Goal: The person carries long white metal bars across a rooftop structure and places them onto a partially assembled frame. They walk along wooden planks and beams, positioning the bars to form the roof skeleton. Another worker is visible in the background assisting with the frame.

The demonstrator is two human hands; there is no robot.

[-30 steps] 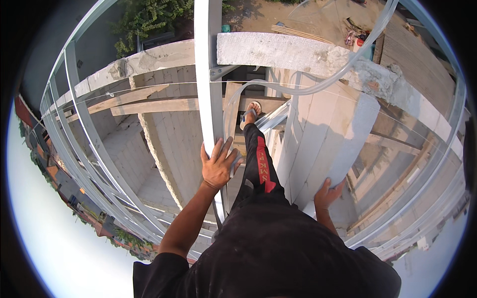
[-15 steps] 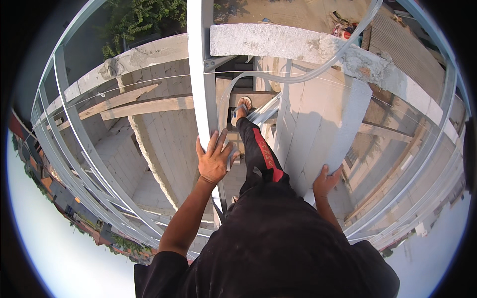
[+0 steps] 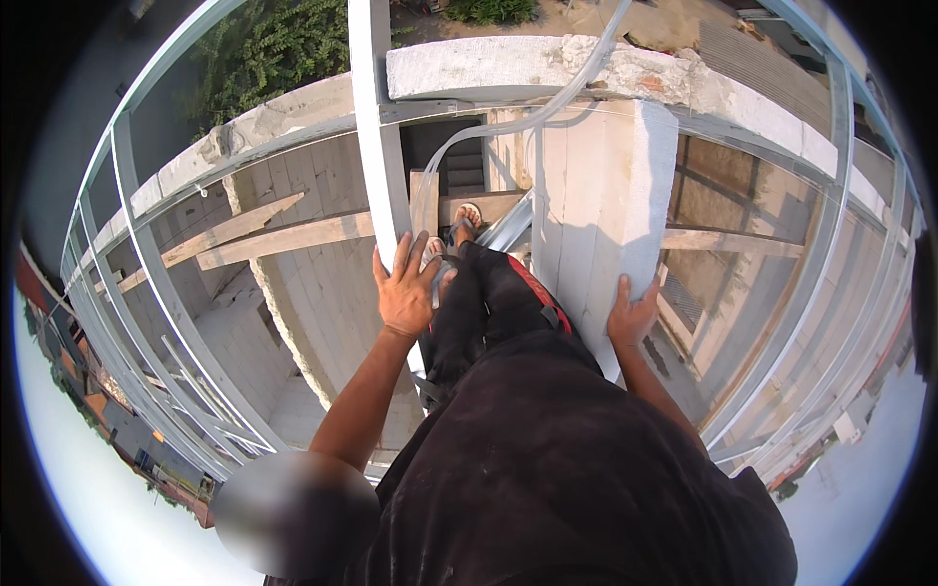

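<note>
My left hand [image 3: 405,293] rests on the upright-running pale metal beam [image 3: 366,117] left of my legs, fingers spread over it. My right hand [image 3: 633,317] grips the edge of the light block wall [image 3: 591,205] to my right, thumb and fingers bent at its edge. Both my feet, in flip-flops [image 3: 467,217], are between beam and wall, near wooden planks [image 3: 498,203]. A clear flexible hose [image 3: 479,130] loops down beside the beam toward them.
Metal framing [image 3: 147,254] curves along both sides above rooms with block walls. A rough concrete ledge [image 3: 489,66] crosses ahead, with a timber [image 3: 283,244] nearer. Dark steps [image 3: 459,166] show below; trees [image 3: 254,68] and ground lie far down outside.
My second foot has come forward beside the first, drawing my legs together. The view has shifted, and both hands appear slightly higher in it, still on the beam and wall.
</note>
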